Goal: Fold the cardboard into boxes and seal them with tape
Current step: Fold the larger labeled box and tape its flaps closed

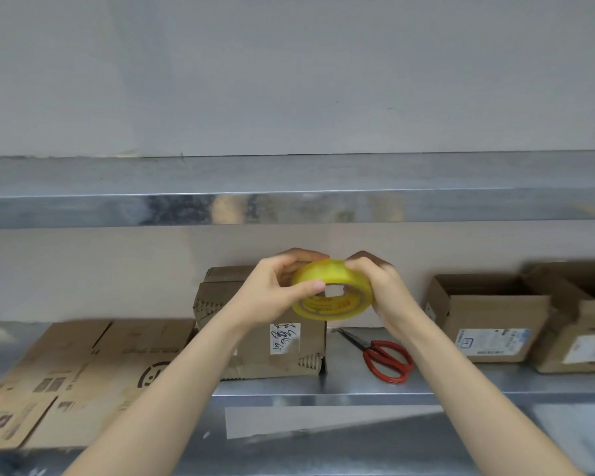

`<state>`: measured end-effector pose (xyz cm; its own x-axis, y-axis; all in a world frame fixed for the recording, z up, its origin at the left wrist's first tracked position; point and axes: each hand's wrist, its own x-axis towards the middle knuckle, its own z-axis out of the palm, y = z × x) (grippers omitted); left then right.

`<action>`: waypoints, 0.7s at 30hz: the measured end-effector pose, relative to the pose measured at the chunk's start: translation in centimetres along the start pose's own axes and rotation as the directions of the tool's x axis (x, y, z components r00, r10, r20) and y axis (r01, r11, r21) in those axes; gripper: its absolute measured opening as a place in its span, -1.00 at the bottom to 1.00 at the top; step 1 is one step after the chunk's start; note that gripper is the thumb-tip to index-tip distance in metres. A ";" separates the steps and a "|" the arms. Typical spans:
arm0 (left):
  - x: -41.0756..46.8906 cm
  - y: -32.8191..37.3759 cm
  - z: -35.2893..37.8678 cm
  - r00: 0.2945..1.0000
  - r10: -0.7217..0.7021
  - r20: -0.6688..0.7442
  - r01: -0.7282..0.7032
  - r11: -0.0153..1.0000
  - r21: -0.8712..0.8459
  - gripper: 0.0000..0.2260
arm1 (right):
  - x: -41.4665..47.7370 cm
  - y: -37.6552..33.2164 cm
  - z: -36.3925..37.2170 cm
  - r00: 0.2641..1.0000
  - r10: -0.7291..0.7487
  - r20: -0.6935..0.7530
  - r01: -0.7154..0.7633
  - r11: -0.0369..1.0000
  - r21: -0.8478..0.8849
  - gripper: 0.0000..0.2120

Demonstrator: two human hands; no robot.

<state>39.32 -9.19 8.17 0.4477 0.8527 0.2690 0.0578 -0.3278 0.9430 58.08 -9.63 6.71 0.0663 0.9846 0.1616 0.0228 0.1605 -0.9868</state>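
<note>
2 hands clamp 1 yellow tape roll (330, 309) in mid-air: the left hand (272, 290) curls round its left rim, and the right hand (380, 283) pinches its upper right edge, probably feeling for the loose end. Below, left to right on the surface (358, 386): flat cardboard (83, 365), a folded box (255, 341) behind and under the roll, and red scissors (385, 359) nearer the right hand.

Soft, even indoor light, flat grey wall (289, 80), smeared reflections along the metal shelf edge (289, 207), faint shadow beside the middle box (255, 341), slight overall softness, far-right box (584, 324) blurred, wide-angle bending toward the edges.
</note>
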 end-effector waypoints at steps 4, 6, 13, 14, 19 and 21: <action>-0.3 -0.1 -0.6 0.998 -0.018 0.062 0.020 0.999 -0.035 -0.64 | -0.1 -1.4 -2.0 0.936 0.089 0.341 -0.024 0.981 -0.191 -0.68; -0.2 0.2 -0.8 0.995 -0.007 0.104 0.012 0.999 -0.045 -0.64 | -0.3 -2.1 -2.5 0.900 0.065 0.430 0.017 0.983 -0.184 -0.66; 0.6 1.6 0.0 0.986 -0.031 0.164 0.029 0.999 0.016 -0.63 | -0.8 -2.9 -2.4 0.880 0.073 0.469 0.064 0.960 -0.271 -0.82; 0.7 1.6 0.1 0.985 -0.037 0.166 0.037 0.999 0.005 -0.63 | -0.9 -2.9 -2.4 0.885 0.077 0.459 0.059 0.959 -0.276 -0.81; 1.1 1.6 1.0 0.982 -0.062 0.181 0.051 0.997 0.060 -0.64 | -0.6 -2.5 -2.3 0.891 0.129 0.435 0.022 0.945 -0.325 -0.54; 1.3 1.7 1.2 0.983 -0.069 0.169 0.060 0.997 0.055 -0.65 | -0.6 -2.4 -2.3 0.901 0.130 0.414 0.016 0.943 -0.332 -0.52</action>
<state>41.07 -9.15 9.83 0.5872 0.7922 0.1666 0.1334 -0.2976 0.9453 60.26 -10.79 9.04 -0.3502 0.9366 0.0122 0.3533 0.1441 -0.9243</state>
